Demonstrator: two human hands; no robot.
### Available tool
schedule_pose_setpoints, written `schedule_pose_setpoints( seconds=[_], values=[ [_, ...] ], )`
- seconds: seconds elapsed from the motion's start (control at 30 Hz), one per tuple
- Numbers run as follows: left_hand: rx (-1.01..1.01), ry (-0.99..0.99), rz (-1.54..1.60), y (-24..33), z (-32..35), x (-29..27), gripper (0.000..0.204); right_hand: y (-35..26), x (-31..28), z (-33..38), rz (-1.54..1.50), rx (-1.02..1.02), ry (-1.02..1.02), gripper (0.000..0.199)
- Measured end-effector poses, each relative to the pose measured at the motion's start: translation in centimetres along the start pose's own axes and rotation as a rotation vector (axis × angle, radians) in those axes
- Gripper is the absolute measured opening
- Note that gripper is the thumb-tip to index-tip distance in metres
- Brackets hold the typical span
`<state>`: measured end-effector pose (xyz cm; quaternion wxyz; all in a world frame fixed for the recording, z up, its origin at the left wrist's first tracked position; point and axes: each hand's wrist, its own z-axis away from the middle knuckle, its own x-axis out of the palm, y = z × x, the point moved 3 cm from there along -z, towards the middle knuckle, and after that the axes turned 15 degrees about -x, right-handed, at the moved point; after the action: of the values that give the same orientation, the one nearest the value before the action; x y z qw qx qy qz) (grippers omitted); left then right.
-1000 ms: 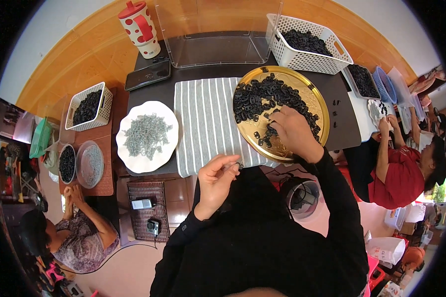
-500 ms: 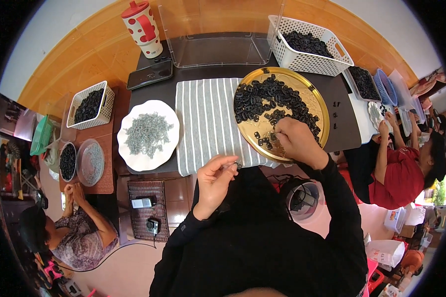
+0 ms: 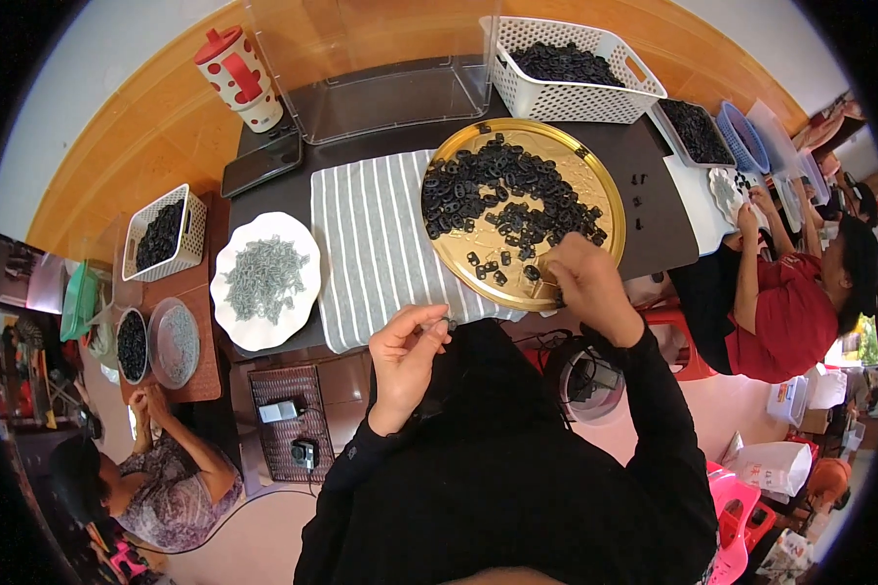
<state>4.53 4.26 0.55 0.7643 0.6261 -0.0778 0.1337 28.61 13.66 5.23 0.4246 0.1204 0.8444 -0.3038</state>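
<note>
My left hand (image 3: 405, 363) is raised in front of the striped cloth (image 3: 376, 244), with thumb and forefinger pinched on a small dark piece (image 3: 449, 323) too small to identify. Over the near right rim of the round gold tray (image 3: 610, 185), my right hand (image 3: 590, 285) is closed with its fingers bent downward. What those fingers hold, if anything, is hidden. Small black plastic pieces (image 3: 488, 180) with holes lie heaped in the tray, and a few are scattered near my right fingers. Left of the cloth, a white scalloped plate (image 3: 232, 317) carries a pile of small silvery metal parts (image 3: 268, 278).
Behind the tray stand a white basket (image 3: 576, 102) of black pieces and a clear plastic box (image 3: 390, 112). A phone (image 3: 263, 163) and a dotted tumbler (image 3: 244, 83) are at the far left. People work at the left (image 3: 166, 487) and right (image 3: 790, 302).
The whole view has shifted, so the table appears further left. My right hand has drawn back from the pieces toward the tray's near right rim. My left hand keeps its pinch.
</note>
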Motion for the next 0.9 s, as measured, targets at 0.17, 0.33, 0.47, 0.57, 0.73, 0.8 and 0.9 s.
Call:
schedule_pose_setpoints(
  seconds=[0.17, 0.33, 0.47, 0.57, 0.73, 0.8, 0.9],
  values=[
    [-0.011, -0.008, -0.017, 0.0, 0.2, 0.2, 0.021, -1.2, 0.7, -0.2, 0.165, -0.002, -0.081, 0.018],
    [-0.012, -0.01, -0.013, -0.1, 0.1, 0.2, 0.021, -1.1, 0.5, -0.6, 0.147, -0.052, -0.169, 0.022],
    [-0.031, -0.011, -0.019, -0.1, 0.1, 0.4, 0.021, -0.5, 1.1, -0.7, 0.132, -0.12, -0.172, 0.015],
    [-0.013, -0.015, -0.029, 0.0, 0.0, 0.4, 0.021, 0.3, 1.4, -0.8, 0.098, -0.073, -0.134, 0.007],
    [-0.024, 0.006, -0.01, 0.1, 0.0, 0.5, 0.02, 1.0, 1.6, -0.6, -0.198, 0.067, -0.041, 0.011],
    [-0.017, 0.006, -0.009, 0.4, 0.1, 0.7, 0.02, 0.5, 1.4, -0.5, -0.339, 0.194, -0.031, 0.009],
    [-0.019, -0.027, 0.002, 0.5, -0.1, 1.0, 0.019, 0.6, 1.8, -0.2, -0.494, 0.367, 0.0, 0.006]
  ],
)
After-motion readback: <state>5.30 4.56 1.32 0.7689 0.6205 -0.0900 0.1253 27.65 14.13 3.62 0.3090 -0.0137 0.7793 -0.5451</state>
